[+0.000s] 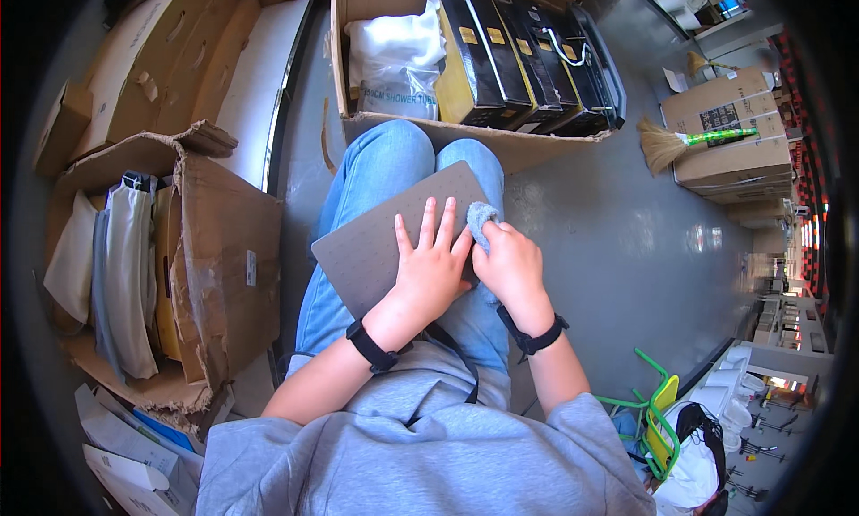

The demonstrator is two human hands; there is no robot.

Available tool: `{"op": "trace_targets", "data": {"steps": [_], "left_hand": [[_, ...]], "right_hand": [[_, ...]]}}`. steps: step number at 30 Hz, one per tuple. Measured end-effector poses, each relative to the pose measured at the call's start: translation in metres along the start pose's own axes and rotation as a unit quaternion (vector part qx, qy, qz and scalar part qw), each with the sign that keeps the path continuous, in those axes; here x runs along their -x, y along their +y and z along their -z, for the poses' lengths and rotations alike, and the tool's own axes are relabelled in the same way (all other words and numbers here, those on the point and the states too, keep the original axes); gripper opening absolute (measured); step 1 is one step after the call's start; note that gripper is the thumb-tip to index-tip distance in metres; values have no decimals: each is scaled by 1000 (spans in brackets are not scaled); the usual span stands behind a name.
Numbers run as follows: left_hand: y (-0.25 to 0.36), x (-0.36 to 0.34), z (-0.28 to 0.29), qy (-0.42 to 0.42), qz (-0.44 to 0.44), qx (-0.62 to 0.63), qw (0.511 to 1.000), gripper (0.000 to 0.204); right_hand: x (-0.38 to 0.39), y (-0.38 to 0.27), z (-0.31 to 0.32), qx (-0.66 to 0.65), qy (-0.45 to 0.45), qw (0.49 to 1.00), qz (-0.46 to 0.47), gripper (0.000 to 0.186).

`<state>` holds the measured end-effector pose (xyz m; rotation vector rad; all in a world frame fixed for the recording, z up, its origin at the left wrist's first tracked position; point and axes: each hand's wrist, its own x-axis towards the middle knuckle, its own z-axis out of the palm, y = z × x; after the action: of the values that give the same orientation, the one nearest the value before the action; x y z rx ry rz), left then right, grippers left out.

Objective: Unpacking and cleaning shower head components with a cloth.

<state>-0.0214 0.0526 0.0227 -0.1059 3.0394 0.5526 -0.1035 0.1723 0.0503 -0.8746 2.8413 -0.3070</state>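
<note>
A flat grey-brown rectangular plate (362, 243) with small dots over its surface lies tilted across my thighs. My left hand (429, 261) rests flat on it, fingers spread, near its middle. A blue-grey cloth (481, 219) is bunched in my right hand (510, 261), at the plate's right edge. The fingers of that hand are closed round the cloth, which hides part of the edge. Both wrists wear black straps.
Ahead stands an open cardboard box (358, 127) with black boxes (483, 59) and a plastic-wrapped bundle (394, 55). Another open carton (228, 256) is at my left. To the right are a broom (662, 144) on a carton (734, 171) and a green-yellow chair (662, 417).
</note>
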Motion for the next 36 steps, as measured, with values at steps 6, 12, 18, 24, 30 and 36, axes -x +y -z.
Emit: {"op": "trace_targets", "data": {"steps": [6,12,18,24,30,36], "left_hand": [[-2,-2,-4,23,-12,-2,1000,83],[-1,-2,4,-28,-4,-11,1000,89],[-1,-2,7,-39,6,-10,999,94],[-1,0,6,-44,5,-4,999,93],[-2,1,3,-8,-6,20,1000,92],[-3,1,1,0,-15,22,1000,91]], "right_hand": [[-21,-2,4,9,-3,1000,22,22],[-65,-6,23,-13,-105,993,46,23],[-78,-13,20,-27,-109,993,39,28],[-61,-6,13,-2,-76,996,43,24],[-27,17,21,-15,-92,995,25,23],[27,28,24,-15,-102,994,-23,22]]}}
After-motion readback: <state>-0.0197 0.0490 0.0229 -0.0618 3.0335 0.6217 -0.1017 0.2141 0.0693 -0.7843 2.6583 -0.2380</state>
